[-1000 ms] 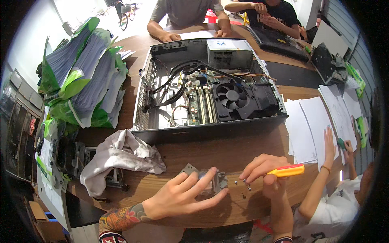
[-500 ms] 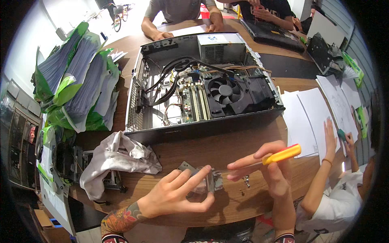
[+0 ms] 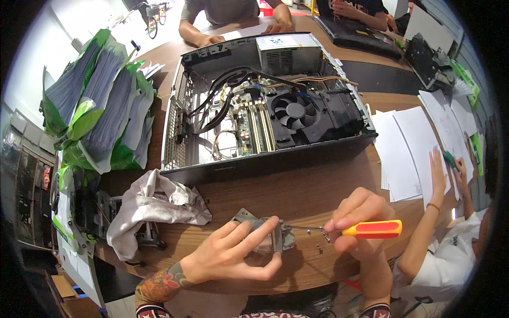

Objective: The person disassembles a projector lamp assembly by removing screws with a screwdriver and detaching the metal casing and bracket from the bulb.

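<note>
My left hand (image 3: 228,249) curls its fingers and thumb around a small silver metal part (image 3: 287,237) near the table's front edge. A flat plate with a hole sticks out behind the fingers; much of the part is covered by them. To the right, my right hand (image 3: 363,214) pinches a screwdriver (image 3: 373,229) with a yellow and red handle. Its thin shaft points left, with the tip at the side of the metal part. Several small screws (image 3: 326,236) lie on the table below the shaft.
Beyond my hands lies an opened desktop computer case (image 3: 270,163). A crumpled pale cloth (image 3: 154,206) lies at left, below stacked papers in green covers (image 3: 101,100). White sheets (image 3: 413,153) and a co-worker's arm (image 3: 424,228) are at right. Other people sit across the table (image 3: 175,55).
My right hand has turned the screwdriver so its shaft now reaches the metal part, and the fingers have closed in on it. My left hand stays about where it was.
</note>
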`<state>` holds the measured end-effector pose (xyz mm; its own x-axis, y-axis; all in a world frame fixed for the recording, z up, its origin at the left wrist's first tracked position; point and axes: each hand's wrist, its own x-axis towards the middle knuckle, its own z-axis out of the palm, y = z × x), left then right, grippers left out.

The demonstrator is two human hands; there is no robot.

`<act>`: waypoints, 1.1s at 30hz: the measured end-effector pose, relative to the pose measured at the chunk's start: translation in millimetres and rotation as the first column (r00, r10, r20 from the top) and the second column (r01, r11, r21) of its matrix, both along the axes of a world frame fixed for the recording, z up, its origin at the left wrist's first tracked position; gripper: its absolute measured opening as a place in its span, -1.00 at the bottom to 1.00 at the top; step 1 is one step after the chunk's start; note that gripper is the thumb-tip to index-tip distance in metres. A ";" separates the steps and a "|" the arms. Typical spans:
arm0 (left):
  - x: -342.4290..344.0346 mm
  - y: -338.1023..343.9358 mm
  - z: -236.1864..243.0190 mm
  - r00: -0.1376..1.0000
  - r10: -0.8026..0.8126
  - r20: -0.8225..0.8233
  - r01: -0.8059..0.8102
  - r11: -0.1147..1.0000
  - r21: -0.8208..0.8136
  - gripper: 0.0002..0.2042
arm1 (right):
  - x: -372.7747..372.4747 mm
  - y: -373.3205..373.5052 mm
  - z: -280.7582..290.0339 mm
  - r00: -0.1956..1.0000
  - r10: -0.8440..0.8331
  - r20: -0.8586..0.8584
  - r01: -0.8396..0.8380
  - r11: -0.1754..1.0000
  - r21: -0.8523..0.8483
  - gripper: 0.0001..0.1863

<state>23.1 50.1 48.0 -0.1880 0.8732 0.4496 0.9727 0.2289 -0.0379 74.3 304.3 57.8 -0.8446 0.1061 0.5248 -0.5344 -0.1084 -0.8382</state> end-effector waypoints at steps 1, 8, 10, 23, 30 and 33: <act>-0.1 0.4 1.0 1.000 -0.005 -0.003 0.005 1.000 -0.008 -0.55 | -0.3 -0.5 0.8 1.000 -0.004 -0.004 0.004 1.000 -0.004 -0.67; 0.0 1.7 -1.5 1.000 -0.011 0.024 0.012 1.000 -0.013 -0.53 | -8.2 -1.3 -6.5 0.996 -0.077 -0.049 0.078 0.997 0.019 -0.78; 0.9 -0.6 -0.9 0.999 -0.002 0.041 0.002 1.000 -0.002 -0.53 | -6.1 -1.0 -3.5 0.998 -0.061 -0.004 0.060 0.998 -0.034 -0.81; -1.6 -3.2 -4.1 0.994 -0.010 0.108 0.007 1.000 0.027 -0.54 | -9.4 9.8 -2.5 0.957 0.262 0.121 -0.227 0.943 -0.245 -0.87; 4.4 2.7 -2.9 1.000 -0.009 -0.017 0.009 1.000 -0.011 -0.56 | -1.8 3.3 7.7 0.963 0.143 0.228 -0.090 0.969 -0.228 -0.87; 3.2 2.8 -4.1 1.000 0.013 0.027 -0.013 1.000 0.023 -0.57 | -5.2 0.7 2.3 0.987 0.079 0.140 -0.050 0.979 -0.198 -0.88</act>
<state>26.3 52.9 43.9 -0.2117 0.8601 0.4642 0.9702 0.2420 -0.0059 69.0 305.0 60.0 -0.9192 0.1364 0.3693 -0.3937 -0.3064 -0.8667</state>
